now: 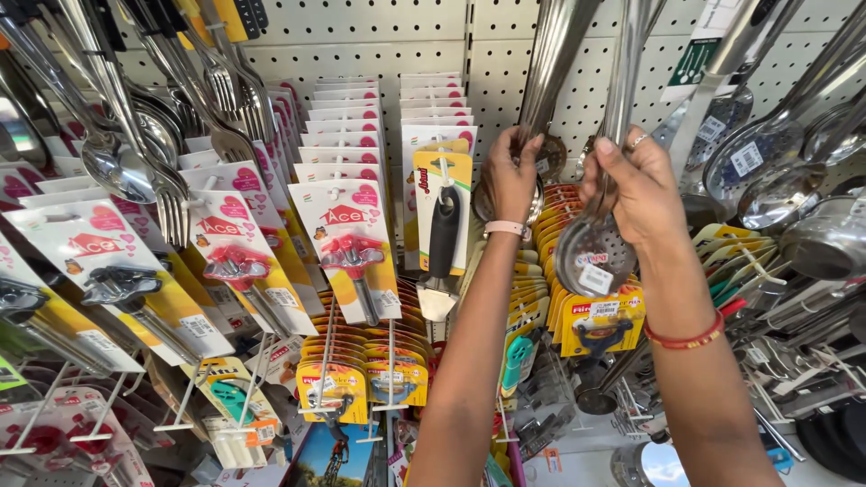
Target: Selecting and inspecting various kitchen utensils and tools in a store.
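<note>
Here, a white pegboard wall (379, 54) carries carded kitchen tools and hanging steel spoons. The right hand (636, 185) has its fingers closed around the handle of a perforated steel skimmer (593, 255) hanging before yellow-carded packets (600, 316); the left hand (512, 176) pinches the neighbouring ladle handle (550, 63). Sorting appears underway; unhooking would demand a steady lift.

Left hand (512, 173), right hand (637, 185), steel skimmer (594, 255)
</note>
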